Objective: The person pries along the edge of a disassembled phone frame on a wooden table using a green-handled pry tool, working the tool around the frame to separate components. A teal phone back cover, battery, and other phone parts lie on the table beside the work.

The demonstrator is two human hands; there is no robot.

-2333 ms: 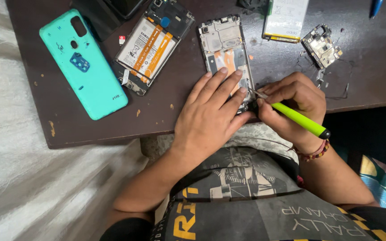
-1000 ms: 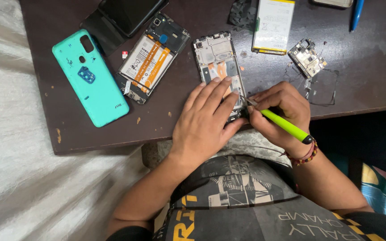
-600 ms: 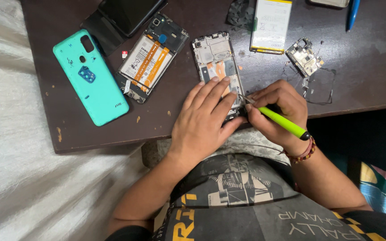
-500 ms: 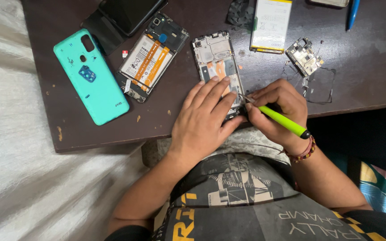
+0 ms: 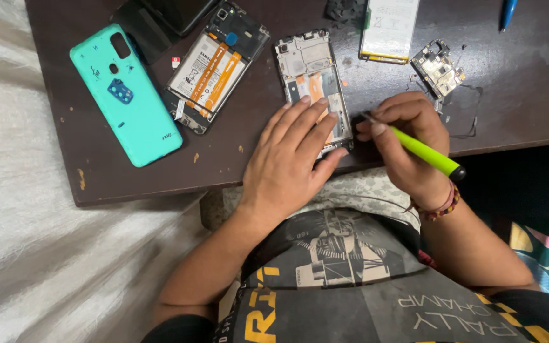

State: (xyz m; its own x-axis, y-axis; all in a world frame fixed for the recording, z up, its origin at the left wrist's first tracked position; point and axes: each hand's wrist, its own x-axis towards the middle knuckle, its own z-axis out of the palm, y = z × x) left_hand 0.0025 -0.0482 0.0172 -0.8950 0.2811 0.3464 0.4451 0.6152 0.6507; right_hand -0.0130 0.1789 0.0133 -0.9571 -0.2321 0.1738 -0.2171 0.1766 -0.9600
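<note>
We saw the left hand [image 5: 290, 162] spread flat, fingers together, pressing down on the lower half of an opened phone frame [image 5: 309, 73] that lay upright near the front edge of the dark brown table [image 5: 236, 168]. The right hand [image 5: 408, 143] was closed in a pencil grip around a lime-green screwdriver [image 5: 424, 151], its thin metal tip angled toward the frame's right edge, just beside the left fingertips; whether the tip touched the frame we could not tell. A beaded bracelet [image 5: 438, 206] circled the right wrist. To the left of the frame lay a second opened phone with an exposed battery [image 5: 214, 70], tilted, and farther left a teal back cover [image 5: 125, 95], face down. Beyond the right hand sat a small circuit board [image 5: 438, 67], with a loose white battery [image 5: 390, 28] at the table's far edge and a blue pen [image 5: 508, 13] near the corner.
</note>
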